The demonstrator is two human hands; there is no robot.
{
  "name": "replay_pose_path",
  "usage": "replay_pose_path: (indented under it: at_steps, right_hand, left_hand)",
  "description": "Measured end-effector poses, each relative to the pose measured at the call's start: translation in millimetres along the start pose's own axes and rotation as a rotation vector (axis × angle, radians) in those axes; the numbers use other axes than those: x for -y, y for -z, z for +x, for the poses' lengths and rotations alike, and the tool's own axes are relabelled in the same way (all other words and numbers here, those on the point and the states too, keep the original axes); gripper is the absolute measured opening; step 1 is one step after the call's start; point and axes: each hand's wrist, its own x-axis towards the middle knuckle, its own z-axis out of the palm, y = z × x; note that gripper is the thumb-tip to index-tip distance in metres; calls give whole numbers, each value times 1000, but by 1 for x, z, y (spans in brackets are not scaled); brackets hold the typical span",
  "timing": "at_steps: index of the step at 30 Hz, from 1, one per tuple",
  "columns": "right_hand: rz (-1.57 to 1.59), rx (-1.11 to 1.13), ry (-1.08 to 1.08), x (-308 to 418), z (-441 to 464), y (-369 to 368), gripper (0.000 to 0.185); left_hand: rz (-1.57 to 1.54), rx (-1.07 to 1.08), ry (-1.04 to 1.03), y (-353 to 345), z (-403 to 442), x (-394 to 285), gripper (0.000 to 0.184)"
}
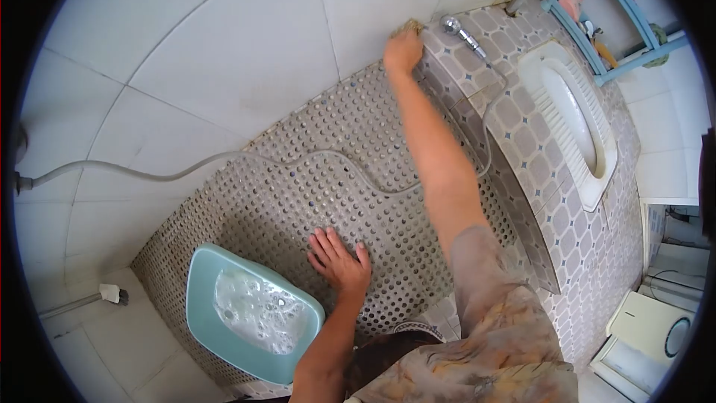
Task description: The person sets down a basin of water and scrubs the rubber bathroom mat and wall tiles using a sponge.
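Note:
My left hand [343,261] lies flat with its fingers spread on the grey perforated floor mat [298,201]. To its left stands a light green basin [200,306] holding soapy, foamy water [261,310]. My right hand [403,51] reaches far forward, its fingers closed around a tan, bristly scrubber [410,27], mostly hidden by the hand. This scrubber is at the corner where the white tiled wall [253,30] meets the tiled step [444,67]. Just right of it, on the step, lies a chrome shower head [462,33].
A grey hose [321,153] runs from the left wall across the mat to the step. On the raised floor are a white squat toilet [570,119] and a blue shelf [634,7] with small items. A brush [112,294] is by the left wall.

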Motion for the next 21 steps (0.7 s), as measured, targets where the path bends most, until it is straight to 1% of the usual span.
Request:
replay_pose_path:
  at_steps: [3,6,9,12,13,14,17,20,21]
  right_hand:
    - [-21,95,-122,5,5,2,19]
    - [23,182,-118,27,23,24,18]
    - [98,23,117,65,41,48,20]
    - [213,-170,342,103,31,55,22]
    - [221,-191,415,110,15,48,29]
    - [235,-215,490,116,-1,43,40]
    - [248,-55,476,113,-32,39,44]
    - [235,-176,366,70,3,20,36]
    - [152,-120,208,64,25,23,30]
  left_hand:
    - [9,-15,-5,-2,2,0,71]
    - [-11,-28,-5,-4,0,-1,70]
    - [16,-20,-5,-3,0,-1,70]
    - [18,2,7,-2,0,-2,70]
    - [8,6,13,-1,1,-3,70]
    - [11,-3,3,-2,2,-5,70]
    - [33,-9,-8,-3,0,-3,70]
    - [37,-8,0,-2,1,-2,70]
    - [33,-11,-1,-2,1,-2,70]
